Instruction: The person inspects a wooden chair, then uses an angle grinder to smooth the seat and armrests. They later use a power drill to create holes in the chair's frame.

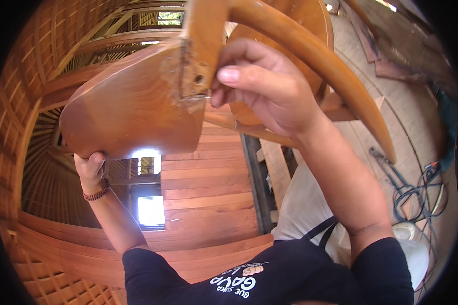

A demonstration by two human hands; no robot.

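Note:
A varnished wooden chair (pixel 277 25) fills the upper middle, with a wide curved panel (pixel 132 109) reaching left from a post. My left hand (pixel 90 166) grips the panel's lower left edge, its thumb on the face toward me and its other fingers hidden behind. Where post and panel meet, the joint (pixel 194 76) has a dark round hole, bare wood and rough pale smears around it. Close to that joint, my right hand (pixel 262 84) is curled, thumb bent toward the fingers. Its fingertips lie partly hidden at the post's edge; anything between them cannot be made out.
A rounded chair rail (pixel 310 46) curves down past my right forearm. At the right, cables (pixel 417 198) and a metal-ended tool (pixel 387 162) lie on pale boards. Reddish planks (pixel 208 188) stretch below the panel, and wooden latticework (pixel 40 61) stands at the left.

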